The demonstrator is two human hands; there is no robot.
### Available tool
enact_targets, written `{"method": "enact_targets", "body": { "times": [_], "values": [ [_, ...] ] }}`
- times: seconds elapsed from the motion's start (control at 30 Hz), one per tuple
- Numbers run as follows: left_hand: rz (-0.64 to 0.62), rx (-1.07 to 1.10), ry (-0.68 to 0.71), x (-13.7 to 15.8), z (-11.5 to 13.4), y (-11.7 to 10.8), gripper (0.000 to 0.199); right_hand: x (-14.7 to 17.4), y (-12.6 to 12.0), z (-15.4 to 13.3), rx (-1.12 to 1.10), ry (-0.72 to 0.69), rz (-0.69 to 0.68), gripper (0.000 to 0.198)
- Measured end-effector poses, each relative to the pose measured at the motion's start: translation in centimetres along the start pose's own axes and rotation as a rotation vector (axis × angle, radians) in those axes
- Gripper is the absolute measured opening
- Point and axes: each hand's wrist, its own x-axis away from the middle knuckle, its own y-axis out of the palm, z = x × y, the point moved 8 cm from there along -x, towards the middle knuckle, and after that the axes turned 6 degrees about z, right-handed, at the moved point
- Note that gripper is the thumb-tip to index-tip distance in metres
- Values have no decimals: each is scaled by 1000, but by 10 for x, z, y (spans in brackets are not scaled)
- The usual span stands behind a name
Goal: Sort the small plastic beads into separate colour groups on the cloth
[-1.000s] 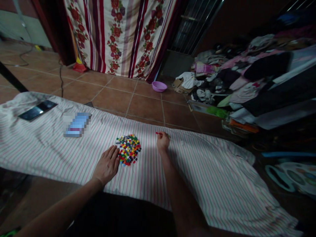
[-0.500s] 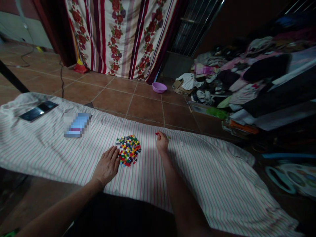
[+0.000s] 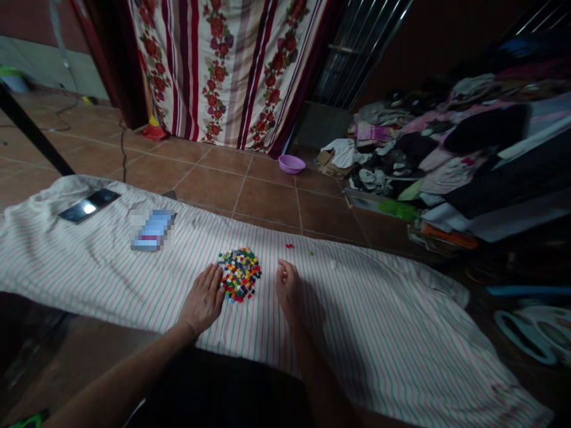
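A heap of small multicoloured pieces (image 3: 241, 274), like tiny plastic blocks, lies on the striped cloth (image 3: 250, 333). My left hand (image 3: 203, 302) is flat on the cloth, palm down, fingers stretched out, their tips against the heap's left edge. To the right of the heap and apart from it, my right hand (image 3: 289, 288) is closed, with its fingers curled toward the thumb; anything between them is too small to make out. Beyond it lie small red pieces (image 3: 289, 245), and farther right is a small green piece (image 3: 310, 252).
A phone with a lit, blurred screen (image 3: 154, 230) and a dark phone (image 3: 89, 205) rest on the cloth's left part. On the tiled floor behind stand a purple basin (image 3: 291, 164) and a red dustpan (image 3: 155, 131). Clothes (image 3: 401, 139) are piled at right.
My right hand has drawn back toward me, away from the red pieces, which now lie on the cloth. My left hand stays beside the heap. The whole view has shifted slightly.
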Motion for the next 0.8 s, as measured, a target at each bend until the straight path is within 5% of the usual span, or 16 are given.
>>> {"method": "enact_targets", "body": {
  "times": [0.3, 0.5, 0.8],
  "values": [
    [-1, 168, -45, -39, -28, 36, 38, 29, -15, 4, -29, 125, 6, 27],
    [-159, 454, -323, -87, -54, 61, 51, 30, -16, 3, -27, 168, 0, 25],
    [-374, 418, 128, -119, 3, 74, 37, 28, -14, 1, 9, 174, -47, 24]
  ]
}}
